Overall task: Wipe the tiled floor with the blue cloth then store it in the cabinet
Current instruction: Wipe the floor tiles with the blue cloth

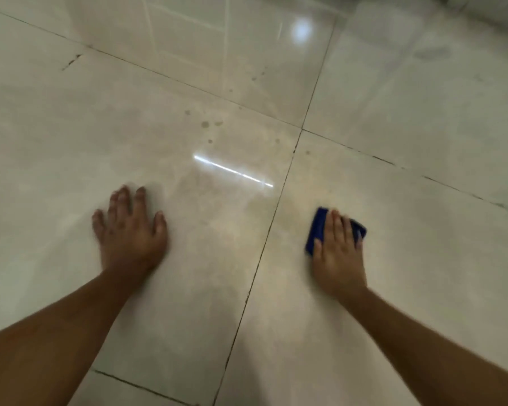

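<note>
Both forearms reach out over the tiled floor: left hand flat, fingers spread, empty; right hand pressing the blue cloth down, fingers extended flat.

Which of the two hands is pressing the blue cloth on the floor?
The right hand: it lies flat on the blue cloth, just right of the grout line. The left hand rests bare on the tile with fingers spread, nothing beneath it.
</note>
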